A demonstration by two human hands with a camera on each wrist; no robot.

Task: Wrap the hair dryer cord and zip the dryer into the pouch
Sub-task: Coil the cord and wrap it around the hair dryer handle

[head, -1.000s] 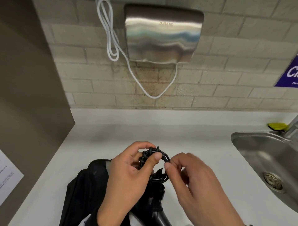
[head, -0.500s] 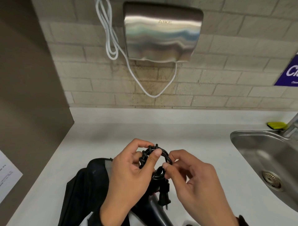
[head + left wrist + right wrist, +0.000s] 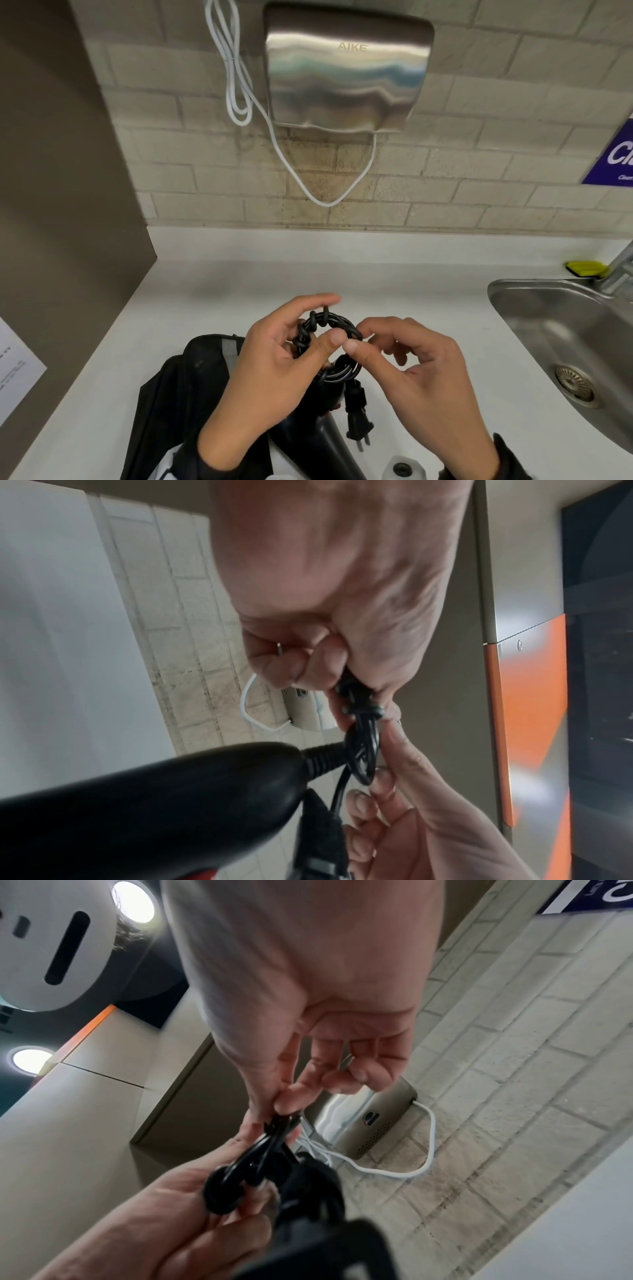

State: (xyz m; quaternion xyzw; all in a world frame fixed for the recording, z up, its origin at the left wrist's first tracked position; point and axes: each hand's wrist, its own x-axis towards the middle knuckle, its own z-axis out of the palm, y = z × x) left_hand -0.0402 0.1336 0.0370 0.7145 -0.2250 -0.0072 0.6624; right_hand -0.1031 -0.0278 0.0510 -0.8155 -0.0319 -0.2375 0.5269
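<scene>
At lower left of the head view a black pouch (image 3: 191, 394) lies on the white counter (image 3: 205, 291). Just right of it, at lower centre, the left hand (image 3: 274, 370) grips the coiled cord (image 3: 325, 329), thumb through the loop. The dryer (image 3: 329, 442) sits under the hands at the bottom edge, its plug (image 3: 358, 421) dangling beside it. The right hand (image 3: 421, 380) pinches the coil's right side with thumb and forefinger. A steel sink (image 3: 561, 329) fills the right edge.
</scene>
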